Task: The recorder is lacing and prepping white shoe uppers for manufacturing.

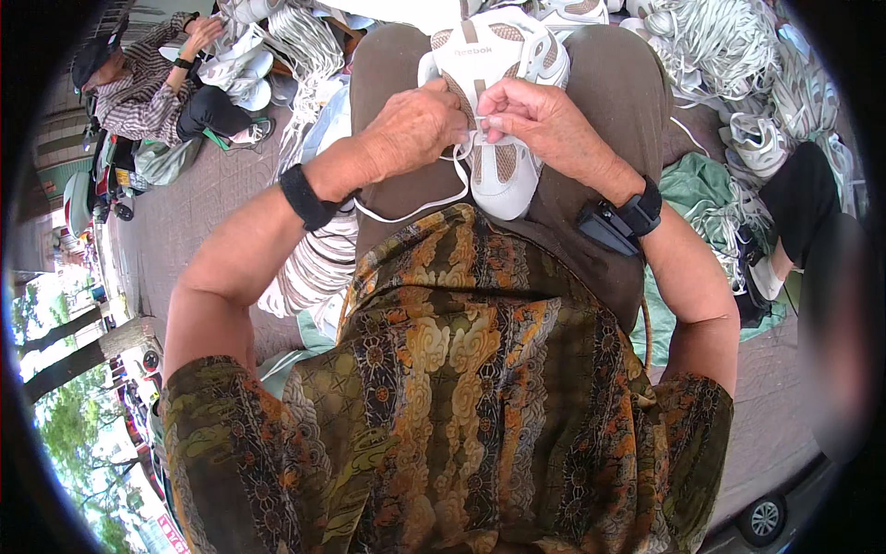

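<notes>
A white shoe upper (506, 189) with tan mesh panels lies across my lap between my knees, its toe towards me. My left hand (422, 127) is closed at the shoe's left side, fingertips near the lace holes. My right hand (535, 118) pinches a white shoelace (479, 124) over the middle of the shoe. From beside my left hand, a loose length of the lace (420, 214) curves down over my left thigh. My fingers partly hide the lace holes.
Bundles of white laces (318, 277) hang by my left leg. A heap of laces and white shoe uppers (715, 42) stands at the far right. A person in a striped shirt (138, 109) sits at the far left, handling shoes. Another person's dark-clad leg (803, 198) is at right, beside green cloth (697, 189).
</notes>
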`<state>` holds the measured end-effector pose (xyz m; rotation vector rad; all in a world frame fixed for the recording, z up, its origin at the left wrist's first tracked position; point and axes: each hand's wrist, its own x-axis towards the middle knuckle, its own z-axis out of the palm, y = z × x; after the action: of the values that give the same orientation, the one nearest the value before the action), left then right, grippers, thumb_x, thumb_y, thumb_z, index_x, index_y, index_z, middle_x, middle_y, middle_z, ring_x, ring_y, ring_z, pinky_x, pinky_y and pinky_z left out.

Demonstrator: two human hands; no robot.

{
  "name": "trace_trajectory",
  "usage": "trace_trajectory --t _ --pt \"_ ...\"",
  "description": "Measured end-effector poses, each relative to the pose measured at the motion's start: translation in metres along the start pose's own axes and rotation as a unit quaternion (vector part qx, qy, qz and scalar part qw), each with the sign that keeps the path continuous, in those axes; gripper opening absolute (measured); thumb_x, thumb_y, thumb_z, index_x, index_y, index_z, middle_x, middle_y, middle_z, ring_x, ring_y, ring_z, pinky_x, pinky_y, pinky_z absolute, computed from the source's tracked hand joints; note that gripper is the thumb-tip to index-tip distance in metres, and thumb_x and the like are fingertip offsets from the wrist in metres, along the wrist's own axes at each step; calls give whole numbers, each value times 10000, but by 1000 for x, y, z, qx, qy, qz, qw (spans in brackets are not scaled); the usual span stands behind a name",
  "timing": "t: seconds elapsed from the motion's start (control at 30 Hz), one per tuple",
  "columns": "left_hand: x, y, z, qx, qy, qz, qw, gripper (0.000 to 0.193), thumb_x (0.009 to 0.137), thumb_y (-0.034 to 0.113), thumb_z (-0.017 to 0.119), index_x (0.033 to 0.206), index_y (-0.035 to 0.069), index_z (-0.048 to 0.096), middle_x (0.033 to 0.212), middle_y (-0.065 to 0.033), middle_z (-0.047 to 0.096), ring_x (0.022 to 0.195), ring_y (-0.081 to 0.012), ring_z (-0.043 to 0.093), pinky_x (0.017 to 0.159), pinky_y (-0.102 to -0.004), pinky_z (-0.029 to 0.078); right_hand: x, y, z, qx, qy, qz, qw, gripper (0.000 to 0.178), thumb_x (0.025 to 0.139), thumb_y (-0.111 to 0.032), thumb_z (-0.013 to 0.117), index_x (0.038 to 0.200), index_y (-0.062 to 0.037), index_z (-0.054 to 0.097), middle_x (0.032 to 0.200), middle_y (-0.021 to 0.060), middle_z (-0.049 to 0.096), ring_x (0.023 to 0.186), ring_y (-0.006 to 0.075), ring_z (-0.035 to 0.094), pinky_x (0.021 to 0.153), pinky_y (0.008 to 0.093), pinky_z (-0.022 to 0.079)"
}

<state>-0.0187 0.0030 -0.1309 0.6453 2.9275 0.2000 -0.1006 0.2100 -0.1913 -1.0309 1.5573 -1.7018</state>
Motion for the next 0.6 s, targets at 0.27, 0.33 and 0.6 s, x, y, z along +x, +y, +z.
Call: trace_trajectory --t 0.27,0.33,0.6 --pt "-3 -8 10 0 64 77 995 177 776 213 760 860 78 681 835 -74 599 934 -284 589 761 -406 535 -2 -2 -1 6 -5 24 1000 106 982 -45 571 1074 5 589 941 -1 631 851 76 643 778 219 522" --pt "-4 -11 15 15 71 86 994 177 763 207 762 849 80 673 824 -66 592 913 -279 588 735 -405 537 -2 -4 -2 -5 -6 2 1000 108 983 -46 570 1074 9 587 937 1 636 851 76 648 777 215 519" --pt "-10 6 25 -134 159 -54 977 75 803 117 691 762 56 674 821 -90 603 832 -290 586 710 -413 506 -2 -7 0 -27 1 7 1000 107 983 -50 575 1066 13 597 941 4 649 847 73 651 777 212 519"
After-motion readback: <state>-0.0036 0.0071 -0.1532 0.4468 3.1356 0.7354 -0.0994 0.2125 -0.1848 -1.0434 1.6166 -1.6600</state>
